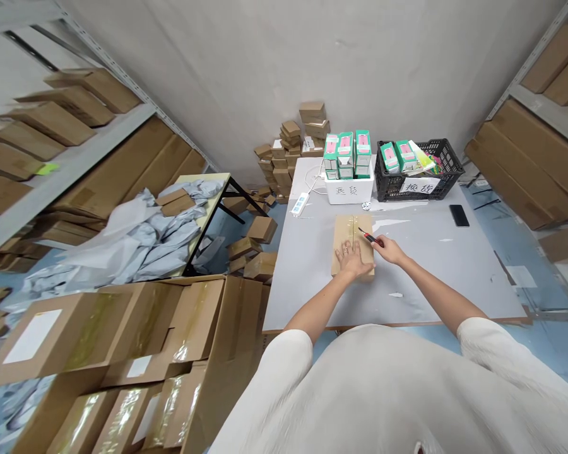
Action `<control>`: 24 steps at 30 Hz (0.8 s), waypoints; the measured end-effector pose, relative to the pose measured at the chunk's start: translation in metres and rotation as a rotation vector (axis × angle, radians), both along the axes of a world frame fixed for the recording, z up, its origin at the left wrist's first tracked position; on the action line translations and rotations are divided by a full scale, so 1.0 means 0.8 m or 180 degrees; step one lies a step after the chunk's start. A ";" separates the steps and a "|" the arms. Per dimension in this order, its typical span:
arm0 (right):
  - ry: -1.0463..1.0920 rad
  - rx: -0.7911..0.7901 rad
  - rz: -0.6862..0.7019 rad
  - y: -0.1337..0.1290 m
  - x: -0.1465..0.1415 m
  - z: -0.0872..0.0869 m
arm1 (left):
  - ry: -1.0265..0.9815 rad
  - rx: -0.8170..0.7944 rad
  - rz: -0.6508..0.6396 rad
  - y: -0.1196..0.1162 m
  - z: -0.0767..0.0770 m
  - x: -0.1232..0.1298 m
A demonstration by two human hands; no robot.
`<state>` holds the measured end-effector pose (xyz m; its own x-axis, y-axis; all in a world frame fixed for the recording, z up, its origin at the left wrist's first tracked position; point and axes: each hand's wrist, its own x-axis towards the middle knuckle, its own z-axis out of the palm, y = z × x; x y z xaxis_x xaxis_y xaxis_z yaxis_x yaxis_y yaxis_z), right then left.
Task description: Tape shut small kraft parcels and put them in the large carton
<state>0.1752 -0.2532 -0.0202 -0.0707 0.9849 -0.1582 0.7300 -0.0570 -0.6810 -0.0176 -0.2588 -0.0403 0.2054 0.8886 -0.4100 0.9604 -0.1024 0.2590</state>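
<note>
A taped cardboard box lies on the grey table in front of me. My left hand rests flat on its near half, fingers spread, holding nothing. In my right hand is a red and black utility knife, the fingers wrapped round its handle. The knife's tip points to the upper left, over the right half of the box near the tape seam; whether the blade touches the cardboard I cannot tell.
Behind the box stand a white bin of green cartons and a black crate. A phone lies at the right, a power strip at the left. A large carton of boxes stands left of the table.
</note>
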 end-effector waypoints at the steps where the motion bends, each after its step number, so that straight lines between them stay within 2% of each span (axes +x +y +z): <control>1: -0.0019 0.0017 -0.0032 0.003 0.004 -0.001 | 0.0010 -0.0022 -0.0044 0.000 -0.002 0.002; 5: -0.0146 0.0227 -0.0080 0.015 0.024 -0.011 | 0.0017 -0.0093 -0.0469 0.008 -0.005 -0.005; 9: -0.0268 0.0464 -0.0064 0.024 0.041 -0.021 | 0.0050 -0.0215 -0.1027 0.025 -0.007 -0.034; 12: -0.0290 0.0317 -0.0181 0.025 0.047 -0.022 | 0.0004 -0.0189 -0.1358 0.038 -0.006 -0.059; 17: -0.0121 -0.0256 -0.0293 0.012 0.045 -0.018 | -0.0016 -0.0105 -0.1447 0.041 0.003 -0.080; 20: 0.0002 -0.0307 -0.0419 0.001 0.038 -0.017 | -0.0098 0.0219 -0.1439 0.030 0.012 -0.071; 24: 0.0596 -0.0593 -0.0345 -0.011 0.032 -0.018 | -0.0273 0.0496 -0.1471 0.017 0.021 -0.049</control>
<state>0.2006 -0.2621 -0.0342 -0.0116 0.9434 -0.3314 0.5755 -0.2647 -0.7738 -0.0568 -0.2453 -0.0239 0.6196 0.7461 -0.2440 0.7813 -0.5563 0.2830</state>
